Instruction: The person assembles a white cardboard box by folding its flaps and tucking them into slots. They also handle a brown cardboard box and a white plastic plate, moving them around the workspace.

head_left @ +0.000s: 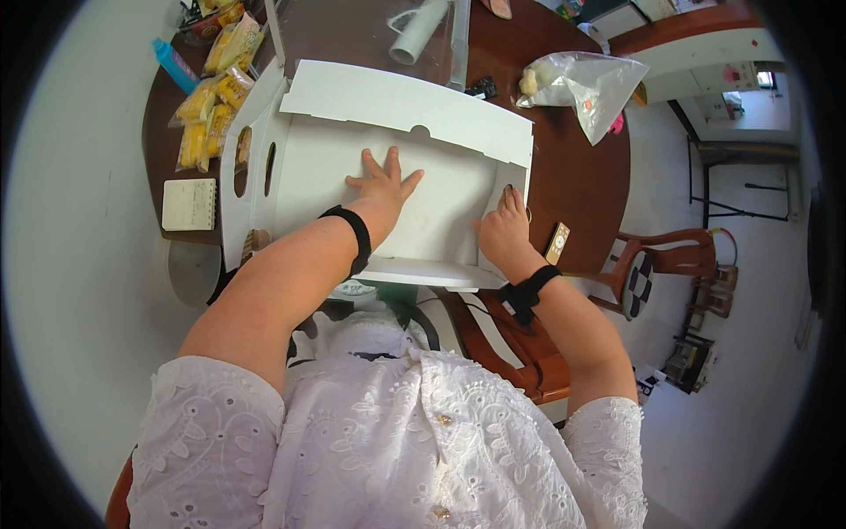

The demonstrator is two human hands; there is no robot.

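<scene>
A white cardboard box [317, 165] lies open in front of me on the table, with its long back flap [403, 99] standing along the far side. My left hand [383, 192] is inside it, palm down, with fingers spread over the bottom panel. At the right end wall [507, 173], my right hand [505, 225] has its fingers close together against the inner face, the tips by a small round hole. Whether these fingers grip the cardboard is unclear. The left end panel [241, 205] of the box has oval cutouts and leans outward.
The dark wooden table [581, 178] holds yellow food packets [205, 125], a blue bottle [175, 66] and a spiral notepad [190, 205] at left. A remote control [558, 243] and a clear plastic bag [575, 86] are at right. Behind the box lies a white roll [418, 33].
</scene>
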